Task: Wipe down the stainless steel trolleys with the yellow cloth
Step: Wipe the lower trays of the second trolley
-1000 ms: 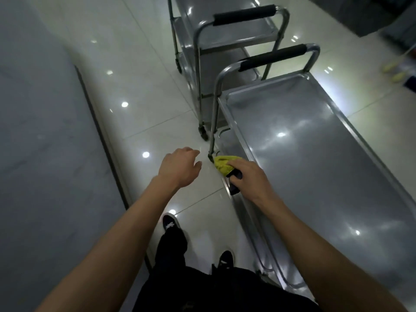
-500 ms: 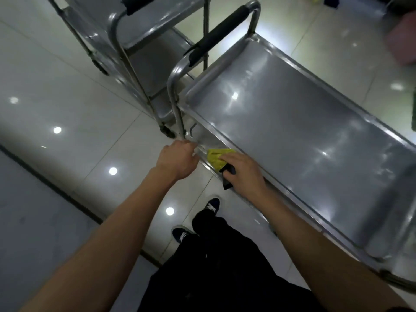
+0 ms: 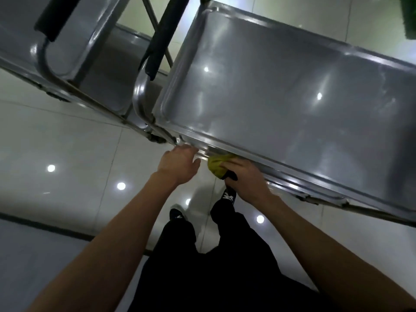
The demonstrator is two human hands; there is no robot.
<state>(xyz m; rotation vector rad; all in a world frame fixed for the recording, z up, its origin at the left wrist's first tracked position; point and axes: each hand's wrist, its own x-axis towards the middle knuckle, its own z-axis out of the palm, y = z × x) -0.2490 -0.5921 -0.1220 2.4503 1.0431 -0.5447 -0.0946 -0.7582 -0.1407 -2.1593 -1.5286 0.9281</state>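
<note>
Now | left hand (image 3: pixel 180 162) reached trolley (image 3: pixel 281 163) rim | right hand (image 3: pixel 245 179) still pinching yellow cloth (image 3: pixel 217 164)

Cloth (image 3: pixel 217 164): yellow. Trolley tray (image 3: pixel 281 91): plain silver-grey steel. Handle grip (image 3: pixel 162 41): black. Floor tiles (image 3: pixel 67 143): glossy off-white. Trousers (image 3: pixel 225 255): black.

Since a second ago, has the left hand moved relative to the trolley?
Yes. The left hand has closed in on the trolley rim and now touches it, beside the cloth.
</note>
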